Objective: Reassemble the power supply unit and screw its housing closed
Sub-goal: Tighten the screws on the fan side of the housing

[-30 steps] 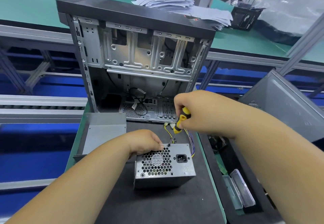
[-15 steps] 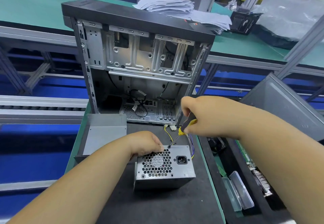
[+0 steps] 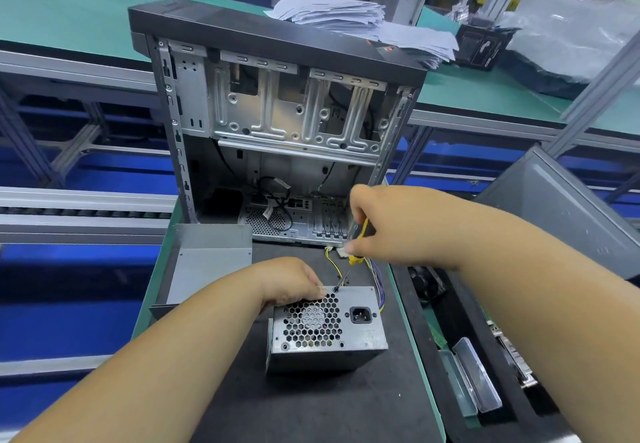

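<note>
Power supply unit point(image 3: 327, 330) on black mat point(image 3: 311, 408), fan grille facing up. Left hand point(image 3: 291, 281) grips its top-left edge, fingers curled. Right hand point(image 3: 377, 226) pinches yellow screwdriver point(image 3: 353, 262) — tip on screw point(image 3: 335, 289) at grille corner. Open PC case point(image 3: 277, 137) behind, upright.

An open, black-topped metal computer case point(image 3: 277, 123) is stood upright at the far end of a black mat point(image 3: 311, 408). A grey sheet-metal cover point(image 3: 207, 262) is laid just left of it. A stack of white papers point(image 3: 346, 16) is seen on the green desk point(image 3: 69, 9) behind. Clear plastic boxes point(image 3: 474, 376) are placed to the right, below a grey side panel point(image 3: 561, 210).
</note>
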Demonstrator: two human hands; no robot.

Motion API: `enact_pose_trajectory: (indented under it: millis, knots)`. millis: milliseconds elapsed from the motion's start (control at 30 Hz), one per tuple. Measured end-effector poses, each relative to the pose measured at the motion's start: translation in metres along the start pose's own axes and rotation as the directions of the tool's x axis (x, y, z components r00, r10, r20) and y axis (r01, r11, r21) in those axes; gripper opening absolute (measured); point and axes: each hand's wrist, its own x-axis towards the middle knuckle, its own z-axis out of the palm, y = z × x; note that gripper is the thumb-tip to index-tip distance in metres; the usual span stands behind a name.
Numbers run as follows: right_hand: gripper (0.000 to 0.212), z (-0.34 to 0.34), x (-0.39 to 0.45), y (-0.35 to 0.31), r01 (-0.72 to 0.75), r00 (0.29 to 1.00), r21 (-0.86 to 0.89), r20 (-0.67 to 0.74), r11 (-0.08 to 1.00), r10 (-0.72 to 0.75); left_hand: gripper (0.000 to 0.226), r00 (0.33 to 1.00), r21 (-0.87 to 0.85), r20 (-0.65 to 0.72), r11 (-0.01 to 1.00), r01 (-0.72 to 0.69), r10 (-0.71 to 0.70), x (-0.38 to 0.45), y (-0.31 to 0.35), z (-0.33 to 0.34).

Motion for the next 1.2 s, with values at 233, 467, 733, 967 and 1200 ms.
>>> enact_pose_trajectory:
  millis: [233,467,733,967,1200]
  knots:
    - [0.038,-0.005,0.006,-0.004,-0.042,0.999,-0.193,-0.016,0.980,0.039,0.009,0.999,0.002,-0.003,0.999,0.033,-0.033,0.003,-0.004,0.000]
    - [0.045,0.004,0.012,-0.001,-0.140,0.990,-0.146,-0.025,0.979,0.138,0.008,0.999,0.020,-0.003,0.999,0.038,-0.038,0.006,-0.003,-0.002]
    - [0.043,-0.002,0.015,-0.002,-0.093,0.996,-0.143,-0.024,0.985,0.091,0.018,0.999,0.038,0.010,0.998,0.044,-0.044,0.007,-0.001,-0.004]
    - [0.038,0.005,0.014,0.003,-0.117,0.992,0.000,-0.038,0.993,0.117,0.019,0.999,-0.008,-0.002,0.999,0.052,-0.052,0.007,-0.001,-0.004]
    - [0.039,0.000,0.015,0.000,-0.125,0.987,-0.182,-0.120,0.975,0.105,0.018,0.998,-0.007,-0.014,0.998,0.057,-0.057,0.006,-0.001,-0.001]
